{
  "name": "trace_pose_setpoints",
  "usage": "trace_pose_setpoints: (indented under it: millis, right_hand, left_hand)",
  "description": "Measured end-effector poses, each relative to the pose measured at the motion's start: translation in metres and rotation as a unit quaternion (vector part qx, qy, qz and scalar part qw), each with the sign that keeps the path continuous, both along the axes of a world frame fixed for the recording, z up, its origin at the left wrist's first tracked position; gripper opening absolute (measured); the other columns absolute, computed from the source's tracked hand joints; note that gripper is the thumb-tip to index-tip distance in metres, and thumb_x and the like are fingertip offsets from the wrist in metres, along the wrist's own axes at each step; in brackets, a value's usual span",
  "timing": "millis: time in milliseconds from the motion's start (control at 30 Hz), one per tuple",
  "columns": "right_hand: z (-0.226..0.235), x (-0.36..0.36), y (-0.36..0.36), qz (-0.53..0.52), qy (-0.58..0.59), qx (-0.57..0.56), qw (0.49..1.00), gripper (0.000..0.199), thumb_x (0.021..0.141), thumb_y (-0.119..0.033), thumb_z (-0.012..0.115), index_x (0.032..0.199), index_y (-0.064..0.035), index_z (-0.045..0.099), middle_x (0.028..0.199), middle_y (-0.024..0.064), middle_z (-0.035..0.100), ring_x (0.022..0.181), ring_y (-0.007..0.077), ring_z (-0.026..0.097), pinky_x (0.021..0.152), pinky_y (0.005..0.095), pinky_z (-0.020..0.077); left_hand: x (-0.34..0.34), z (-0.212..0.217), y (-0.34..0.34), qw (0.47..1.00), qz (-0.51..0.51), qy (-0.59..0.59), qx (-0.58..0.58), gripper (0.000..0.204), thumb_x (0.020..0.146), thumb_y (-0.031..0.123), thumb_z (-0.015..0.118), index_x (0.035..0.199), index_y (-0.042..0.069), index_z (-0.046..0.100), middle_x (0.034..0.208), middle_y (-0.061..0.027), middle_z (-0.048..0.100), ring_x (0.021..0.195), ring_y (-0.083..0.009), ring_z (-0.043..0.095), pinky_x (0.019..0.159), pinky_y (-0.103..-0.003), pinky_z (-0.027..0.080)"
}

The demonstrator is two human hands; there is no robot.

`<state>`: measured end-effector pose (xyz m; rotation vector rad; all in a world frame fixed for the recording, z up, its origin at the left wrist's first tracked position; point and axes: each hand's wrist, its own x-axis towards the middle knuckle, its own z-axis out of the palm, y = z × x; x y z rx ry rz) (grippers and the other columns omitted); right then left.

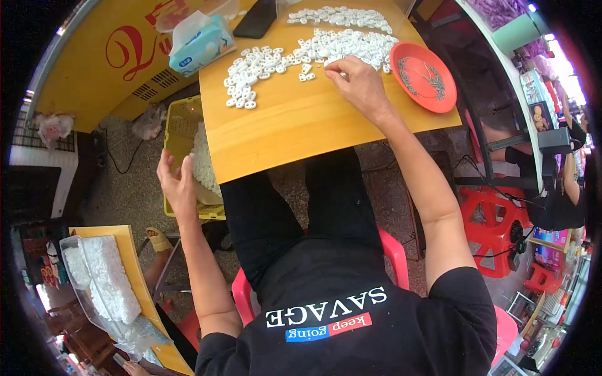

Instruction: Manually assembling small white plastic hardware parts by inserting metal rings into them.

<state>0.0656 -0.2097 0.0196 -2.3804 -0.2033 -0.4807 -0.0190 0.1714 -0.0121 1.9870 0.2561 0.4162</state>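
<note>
white pieces (346,47), small, oblong, two-holed

One plate (419,52), one phone (256,19), one tissue pack (202,47), one yellow crate (180,119); white pieces (345,47) and metal bits (436,81) too many to count.

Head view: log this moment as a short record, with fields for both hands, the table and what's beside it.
Right hand: over the table, near the white pieces; thumb and forefinger close together, anything held too small to tell
Left hand: by the yellow crate, fingers spread, nothing visibly held
Table, middle and far side: white pieces in loose heaps
Table, right: red plate with thin grey pieces
Far left: tissue pack, phone
Beside table: crate with white contents
</note>
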Motion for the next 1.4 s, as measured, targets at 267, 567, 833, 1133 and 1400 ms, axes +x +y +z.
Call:
trace_pose_setpoints:
  millis: [267, 567, 833, 1133, 1400]
  right_hand:
    - [-0.002, 0.013, 0.019, 0.021, -0.012, -0.208, 0.978, 0.013, 0.084, -0.022, 0.066, 0.088, -0.0117, 0.072, 0.081, 0.0071, 0.062, 0.077, 0.0277, 0.064, 0.068, 0.0380, 0.0520]
    - [-0.013, 0.008, 0.017, 0.035, -0.088, -0.192, 0.977, 0.015, 0.084, -0.020, 0.066, 0.089, -0.0059, 0.069, 0.078, 0.0096, 0.062, 0.069, 0.0255, 0.065, 0.063, 0.0361, 0.0516]
    - [0.015, -0.043, 0.023, 0.129, 0.234, 0.338, 0.902, 0.023, 0.092, -0.026, 0.065, 0.089, -0.0030, 0.067, 0.073, -0.0032, 0.058, 0.061, 0.0031, 0.047, 0.055, 0.0202, 0.0394]
    - [0.007, -0.068, 0.024, 0.108, 0.190, 0.386, 0.896, 0.018, 0.091, -0.019, 0.065, 0.093, -0.0011, 0.066, 0.077, -0.0034, 0.060, 0.067, 0.0022, 0.051, 0.060, 0.0184, 0.0417]
    - [0.012, -0.076, 0.022, 0.141, 0.142, 0.372, 0.906, 0.018, 0.091, -0.016, 0.066, 0.096, 0.0017, 0.065, 0.082, -0.0001, 0.063, 0.071, 0.0039, 0.054, 0.062, 0.0197, 0.0444]
  left_hand:
    - [-0.006, 0.026, -0.055, 0.990, -0.044, -0.097, -0.087, 0.038, 0.095, 0.009, 0.056, 0.131, -0.001, 0.047, 0.124, -0.0100, 0.052, 0.107, -0.0154, 0.054, 0.091, -0.028, 0.047]
    - [0.004, 0.034, -0.137, 0.954, -0.230, -0.037, -0.190, 0.027, 0.094, 0.003, 0.055, 0.121, -0.001, 0.057, 0.103, -0.0082, 0.064, 0.088, -0.0107, 0.060, 0.078, -0.024, 0.049]
    - [0.024, 0.039, -0.175, 0.912, -0.272, 0.048, -0.303, 0.025, 0.095, 0.011, 0.059, 0.114, -0.004, 0.061, 0.095, -0.0070, 0.066, 0.079, -0.0102, 0.060, 0.069, -0.023, 0.049]
    - [0.017, 0.037, -0.197, 0.891, -0.277, 0.044, -0.356, 0.018, 0.093, 0.011, 0.063, 0.103, -0.003, 0.061, 0.089, -0.0056, 0.064, 0.075, -0.0105, 0.060, 0.068, -0.024, 0.049]
    - [0.011, 0.035, -0.195, 0.882, -0.284, 0.059, -0.372, 0.016, 0.094, 0.010, 0.061, 0.102, -0.003, 0.061, 0.089, -0.0061, 0.064, 0.076, -0.0117, 0.061, 0.072, -0.025, 0.050]
